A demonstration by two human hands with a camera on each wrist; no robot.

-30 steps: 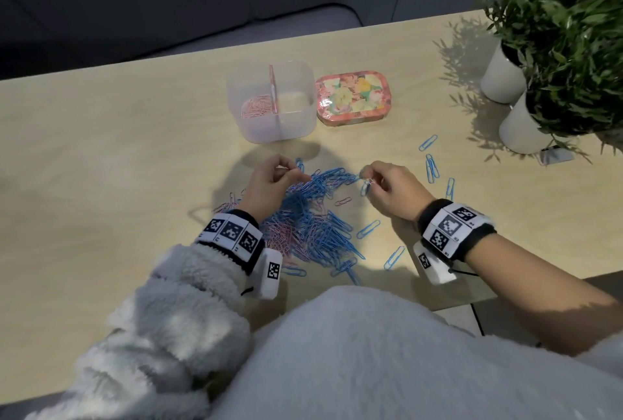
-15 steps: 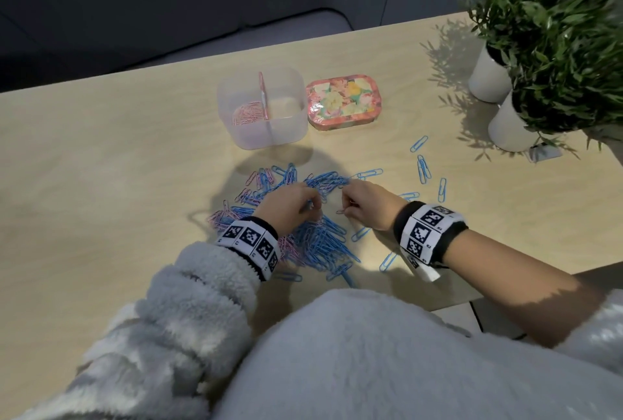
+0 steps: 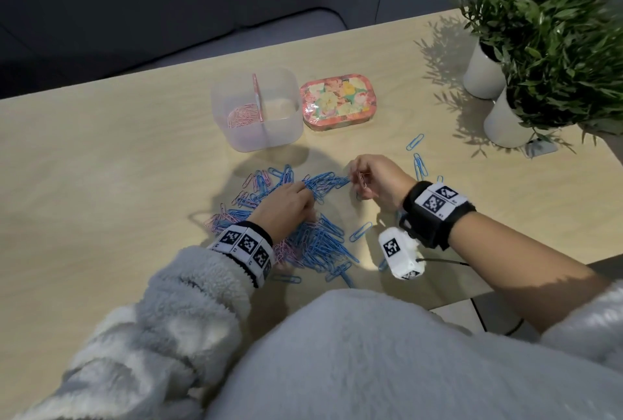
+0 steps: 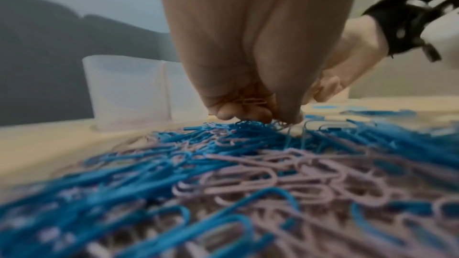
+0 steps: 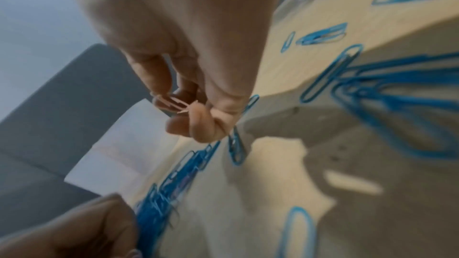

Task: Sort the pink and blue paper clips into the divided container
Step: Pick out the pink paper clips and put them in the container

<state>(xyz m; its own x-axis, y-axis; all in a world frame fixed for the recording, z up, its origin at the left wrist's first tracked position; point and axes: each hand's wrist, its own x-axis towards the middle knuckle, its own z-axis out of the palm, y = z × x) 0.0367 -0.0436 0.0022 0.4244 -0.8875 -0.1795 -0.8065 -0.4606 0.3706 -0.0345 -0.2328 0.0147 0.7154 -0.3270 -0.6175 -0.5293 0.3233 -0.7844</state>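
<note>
Risk: thin wire clips interlock, so a blue one may ride along with a pink one into the wrong side. Nearest, the mixed pile (image 3: pixel 313 237) of smooth coated clips lies on the pale wood table (image 3: pixel 101 183). The left hand (image 3: pixel 286 207) presses curled fingers into it, pink clips (image 4: pixel 250 101) tucked inside. The right hand (image 3: pixel 377 180) pinches a pink clip (image 5: pixel 171 102) just above. Beyond, the cloudy plastic container (image 3: pixel 286 129) holds pink clips left of its divider.
</note>
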